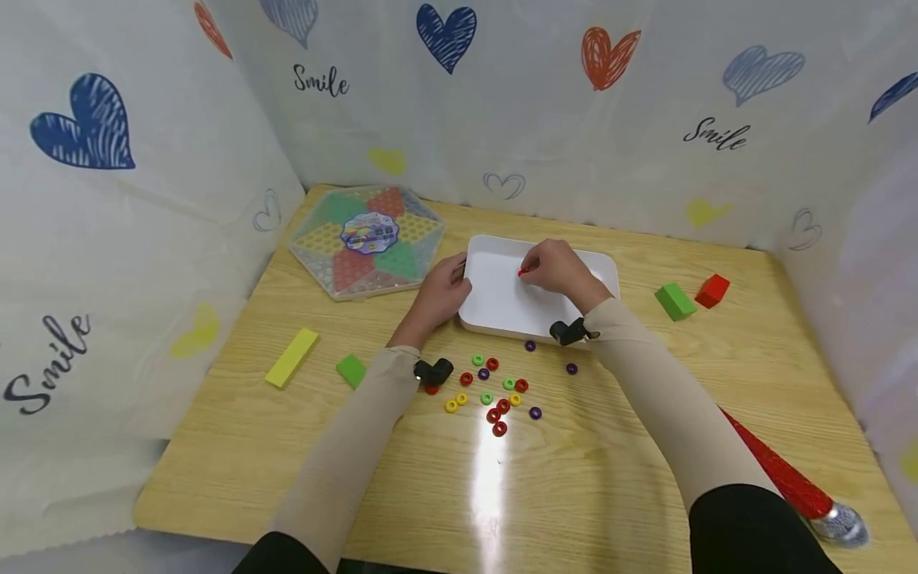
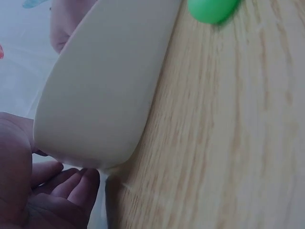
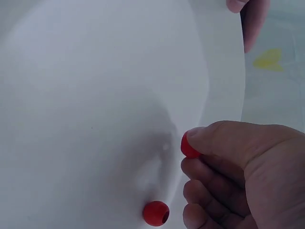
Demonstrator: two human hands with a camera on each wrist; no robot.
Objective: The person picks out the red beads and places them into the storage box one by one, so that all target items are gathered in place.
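Beads could bounce out if we drop this red bead, pinched in our right hand, while left hand grips the tray loosely.

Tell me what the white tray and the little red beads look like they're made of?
The white tray looks like smooth plastic: rounded rim, even matte-white surface with a soft sheen. The red beads, one pinched in the right hand and one lying in the tray, look like glossy plastic, though painted wood is possible.
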